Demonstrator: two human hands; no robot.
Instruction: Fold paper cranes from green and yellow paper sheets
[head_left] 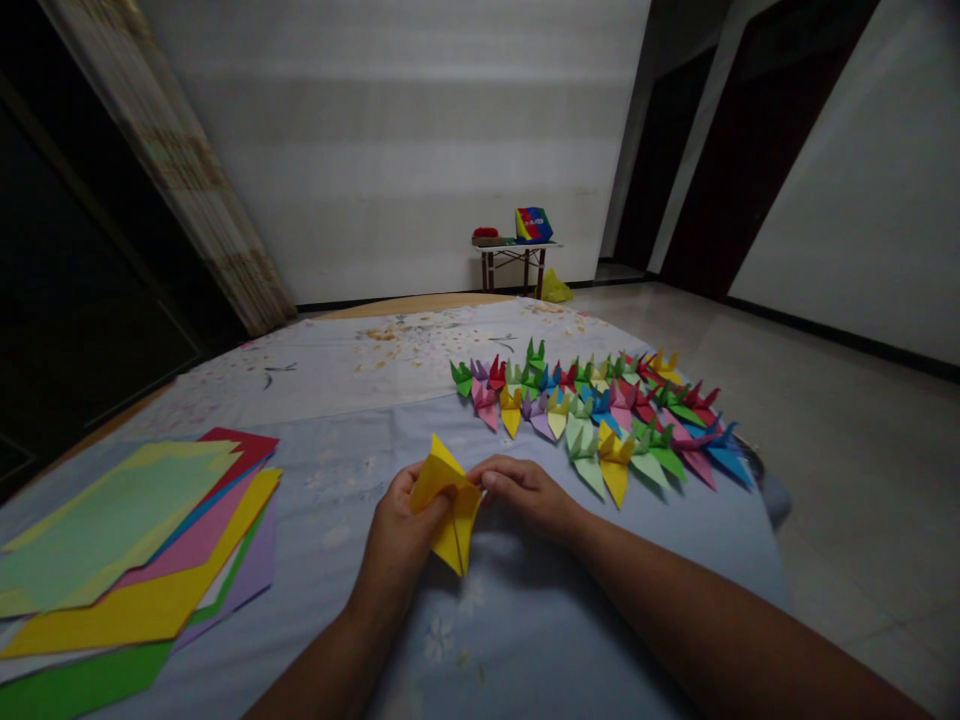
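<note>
A partly folded yellow origami paper (459, 535) is held between my two hands above the blue tablecloth. My left hand (409, 510) grips its left side, thumb pressed across the front and fingers behind. At the right edge of the paper, my right hand (525, 490) pinches a small part with thumb and forefinger. The paper's lower tip points down toward me, and a flap stands up at its top. Just to the right stand rows of finished paper cranes (615, 462) in green, yellow, pink, red, blue and purple.
A fanned stack of coloured paper sheets (112, 530) lies at the left of the table. The tablecloth (330, 560) shows a few soft creases. By the far wall, a small table (517, 247) carries a multicoloured box (533, 225), with a yellow bag (555, 287) on the floor.
</note>
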